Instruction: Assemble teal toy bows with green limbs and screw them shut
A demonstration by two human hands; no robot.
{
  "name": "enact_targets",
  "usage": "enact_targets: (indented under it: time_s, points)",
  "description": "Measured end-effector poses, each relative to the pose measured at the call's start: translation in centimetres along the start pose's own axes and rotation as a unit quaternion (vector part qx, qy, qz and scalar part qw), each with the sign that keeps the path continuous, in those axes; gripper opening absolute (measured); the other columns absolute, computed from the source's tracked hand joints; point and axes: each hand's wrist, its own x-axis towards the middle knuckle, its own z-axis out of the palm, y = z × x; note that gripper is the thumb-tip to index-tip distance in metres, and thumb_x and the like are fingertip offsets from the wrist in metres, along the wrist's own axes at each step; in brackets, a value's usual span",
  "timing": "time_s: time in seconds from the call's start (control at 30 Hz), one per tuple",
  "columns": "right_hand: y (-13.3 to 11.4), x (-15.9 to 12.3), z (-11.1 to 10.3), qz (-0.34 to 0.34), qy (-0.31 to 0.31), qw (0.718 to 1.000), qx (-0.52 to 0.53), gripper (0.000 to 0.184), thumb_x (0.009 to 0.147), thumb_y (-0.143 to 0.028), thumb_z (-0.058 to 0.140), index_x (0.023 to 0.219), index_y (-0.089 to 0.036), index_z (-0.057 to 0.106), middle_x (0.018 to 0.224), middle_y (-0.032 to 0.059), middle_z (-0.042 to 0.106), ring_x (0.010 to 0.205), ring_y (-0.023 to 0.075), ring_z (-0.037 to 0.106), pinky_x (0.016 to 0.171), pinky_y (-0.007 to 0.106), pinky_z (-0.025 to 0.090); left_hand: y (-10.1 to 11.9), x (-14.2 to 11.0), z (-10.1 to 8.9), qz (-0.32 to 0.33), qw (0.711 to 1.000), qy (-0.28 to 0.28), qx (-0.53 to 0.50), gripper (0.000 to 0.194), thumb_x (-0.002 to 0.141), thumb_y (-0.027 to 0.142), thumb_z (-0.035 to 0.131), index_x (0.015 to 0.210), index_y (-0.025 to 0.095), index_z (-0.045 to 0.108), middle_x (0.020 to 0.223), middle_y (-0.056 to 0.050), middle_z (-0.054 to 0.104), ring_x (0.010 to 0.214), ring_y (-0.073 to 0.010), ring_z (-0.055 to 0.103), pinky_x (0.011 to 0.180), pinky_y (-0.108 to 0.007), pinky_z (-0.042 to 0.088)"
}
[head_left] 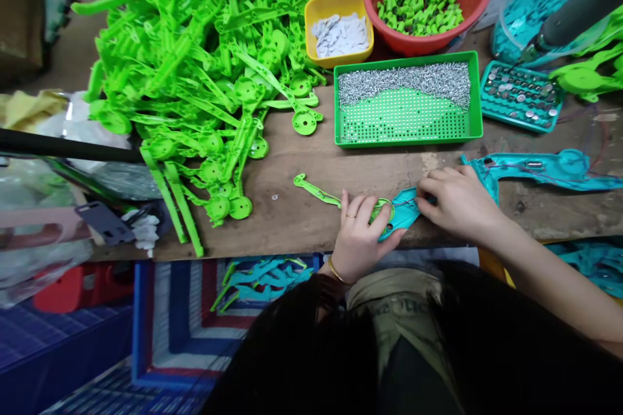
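Note:
My left hand (357,233) presses down on a toy-like plastic shell, holding it to the bench. The shell's blue part (409,207) shows right of the fingers, and a long bright-green arm (316,191) sticks out to the left. Thin wires run across the blue part. At the blue part's right end my right hand (452,198) has its fingertips pinched together; what they hold is hidden. Beside my right hand lies another blue shell half (535,168), with a small metal piece and thin red wires on it.
A heap of green plastic shells (195,58) covers the left. Behind the hands stand a green screw tray (407,141), yellow tub (311,45), red bowl (413,45) of green pieces and teal tray (516,118) of round metal parts. Below the bench edge sits a blue crate (141,324).

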Motion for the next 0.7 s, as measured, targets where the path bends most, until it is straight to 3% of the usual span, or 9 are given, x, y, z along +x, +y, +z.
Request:
enact_targets:
  time_s: [0.17, 0.43, 0.7]
  points:
    - [0.2, 0.0, -0.3, 0.008, -0.021, 0.999, 0.024, 0.02, 0.088, -0.029, 0.046, 0.076, -0.02, 0.06, 0.083, 0.0037, 0.066, 0.087, 0.0218, 0.057, 0.077, 0.036, 0.026, -0.1, -0.1, 0.3, 0.027, 0.999, 0.027, -0.008, 0.033, 0.086, 0.042, 0.059, 0.106, 0.016, 0.067, 0.108, -0.013, 0.065, 0.107, -0.0262, 0.058, 0.109, -0.059, 0.034]
    - [0.3, 0.0, -0.1, -0.001, -0.018, 1.0, 0.011, 0.02, 0.088, -0.028, 0.046, 0.077, -0.02, 0.06, 0.083, 0.0041, 0.066, 0.086, 0.0216, 0.057, 0.076, 0.036, 0.026, 0.2, 0.4, -0.4, 0.006, 0.999, -0.041, 0.013, 0.037, 0.086, 0.045, 0.058, 0.109, 0.017, 0.067, 0.112, -0.014, 0.063, 0.109, -0.0289, 0.055, 0.11, -0.06, 0.032]
    - [0.4, -0.1, 0.0, -0.002, -0.013, 1.0, 0.007, 0.019, 0.089, -0.028, 0.047, 0.081, -0.02, 0.061, 0.085, 0.0047, 0.066, 0.088, 0.0222, 0.057, 0.078, 0.036, 0.026, 2.1, 1.9, -0.5, -0.02, 0.998, -0.051, -0.004, 0.041, 0.089, 0.046, 0.053, 0.112, 0.013, 0.062, 0.115, -0.014, 0.06, 0.115, -0.0291, 0.051, 0.114, -0.056, 0.027]
